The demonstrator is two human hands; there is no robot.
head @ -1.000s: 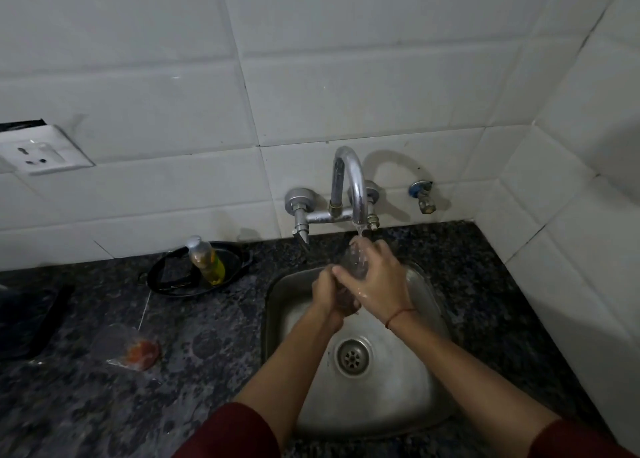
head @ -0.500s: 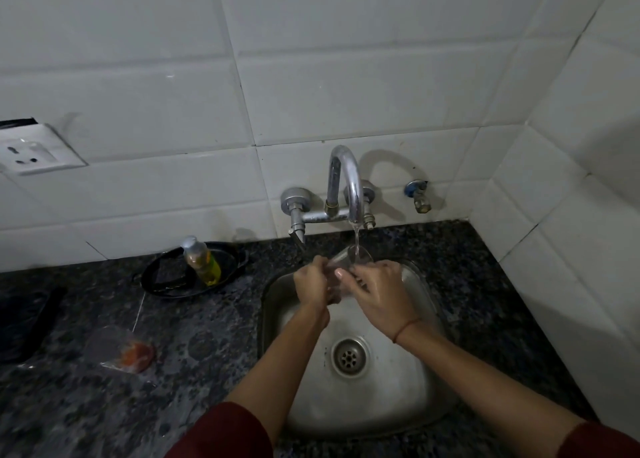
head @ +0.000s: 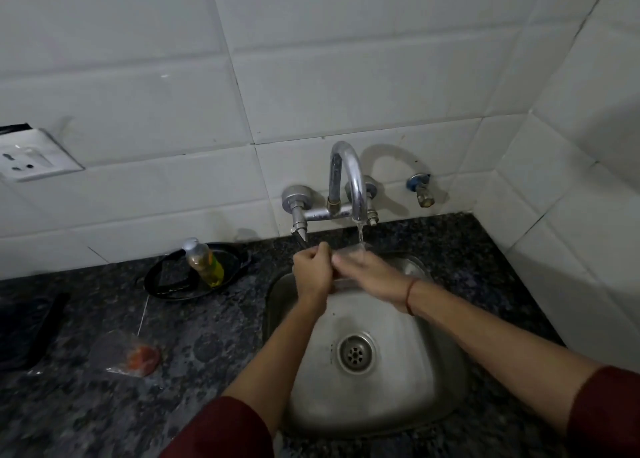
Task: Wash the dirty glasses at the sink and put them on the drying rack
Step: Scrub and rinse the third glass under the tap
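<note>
Head view: clear glass (head: 358,249) held under the tap's (head: 349,180) thin stream, above the back of the steel sink (head: 433,371). Left hand (head: 311,270) curled tight, clamped on the glass's left end. Right hand (head: 370,274) laid across the glass, blurred; clamped or merely touching, cannot tell. Left on the dark desk (head: 207,336), a yellow-green bottle (head: 204,262) in a black tray (head: 166,284).

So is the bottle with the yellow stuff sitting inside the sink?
No, the bottle sits in the black tray on the counter, left of the sink.
</note>
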